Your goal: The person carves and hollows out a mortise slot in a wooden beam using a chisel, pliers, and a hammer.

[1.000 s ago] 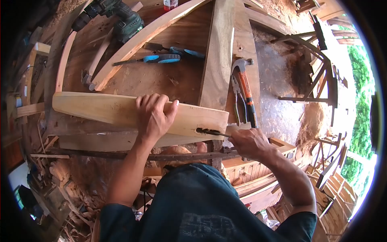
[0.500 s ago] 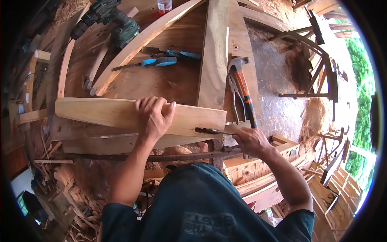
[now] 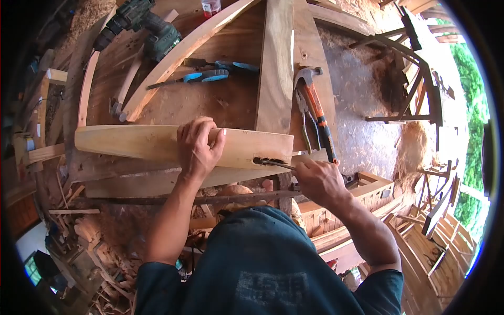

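Observation:
A pale, long wooden board (image 3: 131, 140) lies crosswise in front of me, with a dark-edged slot (image 3: 269, 160) cut near its right end. My left hand (image 3: 199, 147) is wrapped over the board's middle, fingers over the far edge and thumb on its face. In my right hand (image 3: 321, 181), closed at the board's right end, is a slim metal tool (image 3: 283, 166). Its tip sits inside the slot, so I cannot tell its exact kind; its handle is hidden by the fingers.
Beyond the board lie two blue-handled tools (image 3: 205, 76), a cordless drill (image 3: 152, 31), pliers (image 3: 307, 118) and an orange-handled claw hammer (image 3: 315, 102). A curved wooden piece (image 3: 184, 52) and an upright plank (image 3: 275, 68) rest behind. A wooden box frame (image 3: 362, 194) stands right.
The metal tool's dark end has sunk into the slot, leaving more of the opening visible. My right hand has shifted slightly left and nearer the board. My left hand keeps its hold.

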A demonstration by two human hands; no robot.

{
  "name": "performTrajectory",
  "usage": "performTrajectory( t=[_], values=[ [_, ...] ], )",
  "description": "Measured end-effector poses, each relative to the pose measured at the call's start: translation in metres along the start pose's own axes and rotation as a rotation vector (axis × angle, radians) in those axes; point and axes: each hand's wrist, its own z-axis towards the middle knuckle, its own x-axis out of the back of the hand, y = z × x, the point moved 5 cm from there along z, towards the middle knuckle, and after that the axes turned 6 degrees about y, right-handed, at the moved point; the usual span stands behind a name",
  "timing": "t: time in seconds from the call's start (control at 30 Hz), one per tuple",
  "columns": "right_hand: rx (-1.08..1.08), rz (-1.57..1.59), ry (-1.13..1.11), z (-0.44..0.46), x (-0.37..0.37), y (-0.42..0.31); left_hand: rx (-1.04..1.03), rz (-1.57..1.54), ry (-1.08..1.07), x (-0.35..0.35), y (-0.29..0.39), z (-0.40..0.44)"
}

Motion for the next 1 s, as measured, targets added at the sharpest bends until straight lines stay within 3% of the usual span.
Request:
performTrajectory(
  t=[0.07,0.17,0.4,0.67,0.9,1.0],
  values=[
    [-0.052,0.254,0.123,-0.01,-0.004,0.012,-0.032,-0.031,0.064,0.004,0.008,-0.009],
    [-0.177,0.377,0.315,-0.024,-0.004,0.038,-0.05,-0.103,-0.028,0.005,0.035,-0.03],
    [-0.157,0.419,0.223,-0.045,0.004,0.047,0.005,-0.159,-0.117,0.008,0.059,-0.055],
    [-0.262,0.463,0.328,-0.041,0.005,0.06,0.027,-0.154,-0.143,0.019,0.066,-0.07],
    [-0.156,0.412,0.434,0.042,0.013,0.046,0.059,-0.175,-0.175,0.02,0.074,-0.068],
    [-0.104,0.336,0.3,0.093,0.017,0.029,0.081,-0.179,-0.171,0.024,0.073,-0.058]
  ],
)
